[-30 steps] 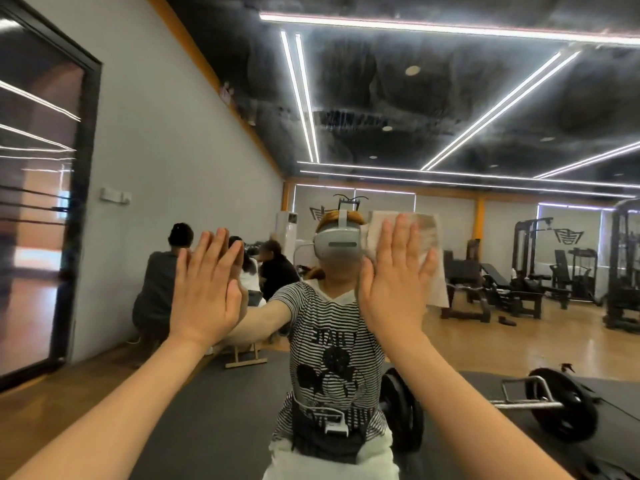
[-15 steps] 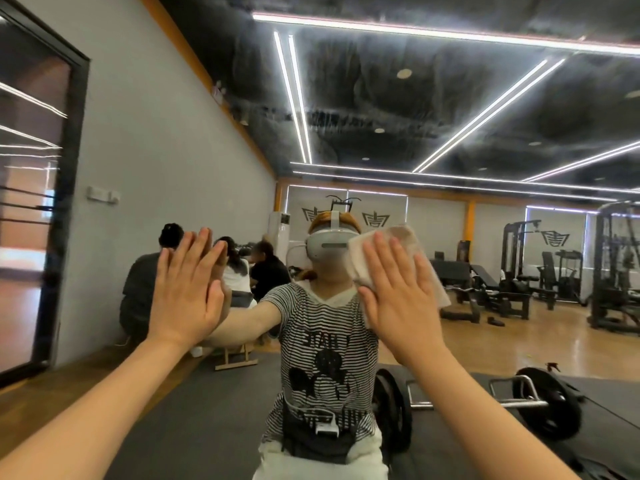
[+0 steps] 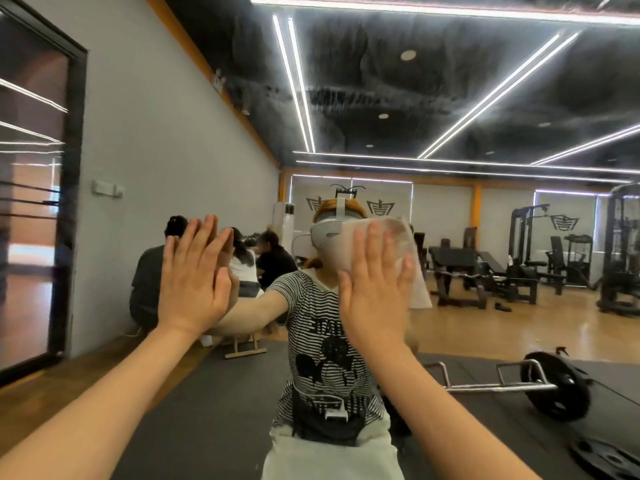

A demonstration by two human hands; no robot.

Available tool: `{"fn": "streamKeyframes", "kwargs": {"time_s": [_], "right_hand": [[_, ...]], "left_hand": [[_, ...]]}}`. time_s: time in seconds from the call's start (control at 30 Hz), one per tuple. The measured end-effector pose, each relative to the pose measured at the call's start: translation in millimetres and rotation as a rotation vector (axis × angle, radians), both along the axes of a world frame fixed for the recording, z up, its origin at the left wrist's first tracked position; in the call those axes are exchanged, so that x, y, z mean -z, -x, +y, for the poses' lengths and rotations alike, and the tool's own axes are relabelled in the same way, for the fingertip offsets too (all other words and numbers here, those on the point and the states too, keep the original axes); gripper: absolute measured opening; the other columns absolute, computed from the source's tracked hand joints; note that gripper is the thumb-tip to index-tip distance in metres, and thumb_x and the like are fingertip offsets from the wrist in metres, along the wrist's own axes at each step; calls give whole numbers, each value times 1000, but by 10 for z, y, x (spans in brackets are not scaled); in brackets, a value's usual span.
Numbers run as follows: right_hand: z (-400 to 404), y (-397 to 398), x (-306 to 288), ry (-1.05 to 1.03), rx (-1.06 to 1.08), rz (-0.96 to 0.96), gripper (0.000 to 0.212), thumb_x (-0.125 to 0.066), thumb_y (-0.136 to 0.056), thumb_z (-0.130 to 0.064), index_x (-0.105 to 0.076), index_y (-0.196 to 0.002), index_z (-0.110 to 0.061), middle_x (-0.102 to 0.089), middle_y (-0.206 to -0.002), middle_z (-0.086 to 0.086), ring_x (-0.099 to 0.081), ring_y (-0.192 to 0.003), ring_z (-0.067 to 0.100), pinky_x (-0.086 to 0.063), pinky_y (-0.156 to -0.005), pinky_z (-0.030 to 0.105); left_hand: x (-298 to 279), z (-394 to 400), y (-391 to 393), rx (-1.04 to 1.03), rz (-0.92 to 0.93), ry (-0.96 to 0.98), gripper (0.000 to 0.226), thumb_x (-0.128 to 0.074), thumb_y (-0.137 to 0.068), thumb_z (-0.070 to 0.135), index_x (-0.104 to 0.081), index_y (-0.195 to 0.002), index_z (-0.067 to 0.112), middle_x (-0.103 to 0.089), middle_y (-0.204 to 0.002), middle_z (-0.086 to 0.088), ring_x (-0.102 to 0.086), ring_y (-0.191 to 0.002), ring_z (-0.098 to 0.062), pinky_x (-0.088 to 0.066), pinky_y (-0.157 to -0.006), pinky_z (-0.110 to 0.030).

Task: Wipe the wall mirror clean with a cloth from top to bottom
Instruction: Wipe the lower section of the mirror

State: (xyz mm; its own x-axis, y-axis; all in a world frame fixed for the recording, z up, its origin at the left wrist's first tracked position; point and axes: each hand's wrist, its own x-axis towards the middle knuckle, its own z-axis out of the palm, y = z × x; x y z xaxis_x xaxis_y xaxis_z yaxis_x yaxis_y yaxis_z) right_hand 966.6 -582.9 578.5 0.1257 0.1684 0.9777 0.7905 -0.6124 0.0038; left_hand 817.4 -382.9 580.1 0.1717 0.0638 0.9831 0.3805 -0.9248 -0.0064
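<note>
Pressing flat on the mirror (image 3: 485, 306) at centre frame, right hand (image 3: 375, 292) with fingers straight over a white cloth (image 3: 412, 258), left hand (image 3: 194, 275) spread open against the glass at centre left, barbell (image 3: 540, 386) reflected lower right.

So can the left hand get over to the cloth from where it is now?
Probably yes. The left hand lies flat and empty on the mirror beside the cloth; only bare glass lies between, though the right hand covers most of it.

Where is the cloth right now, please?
In the head view, right of centre: the cloth is pressed flat against the mirror under the right hand, beside the open left hand.
</note>
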Motion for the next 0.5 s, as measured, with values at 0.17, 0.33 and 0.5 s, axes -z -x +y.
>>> {"fn": "streamKeyframes", "kwargs": {"time_s": [0.17,0.33,0.5], "right_hand": [[-424,-284,-77,388,34,-325,58,-30,-98,-39,-23,-151,-15,-20,-157,5,-20,-145,23,-12,-117,46],[-1245,-787,-105,251,156,-151,59,-19,-102,-42,-16,-153,-14,-17,-159,9,2,-150,16,1,-120,36],[-1353,-791,-91,201,138,-96,61,-17,-102,-45,-18,-152,-9,-20,-158,11,-9,-146,20,-1,-118,36]], "left_hand": [[-8,-27,22,10,23,28,60,-33,-87,26,-41,-142,3,-31,-154,-19,-19,-144,-31,9,-119,-26],[-14,-75,21,-27,53,68,61,-31,-85,26,-44,-139,-1,-32,-152,-23,-23,-142,-38,10,-118,-27],[-23,-308,10,-69,2,146,61,-33,-82,22,-41,-139,0,-32,-151,-23,-22,-143,-36,13,-116,-37]]}}
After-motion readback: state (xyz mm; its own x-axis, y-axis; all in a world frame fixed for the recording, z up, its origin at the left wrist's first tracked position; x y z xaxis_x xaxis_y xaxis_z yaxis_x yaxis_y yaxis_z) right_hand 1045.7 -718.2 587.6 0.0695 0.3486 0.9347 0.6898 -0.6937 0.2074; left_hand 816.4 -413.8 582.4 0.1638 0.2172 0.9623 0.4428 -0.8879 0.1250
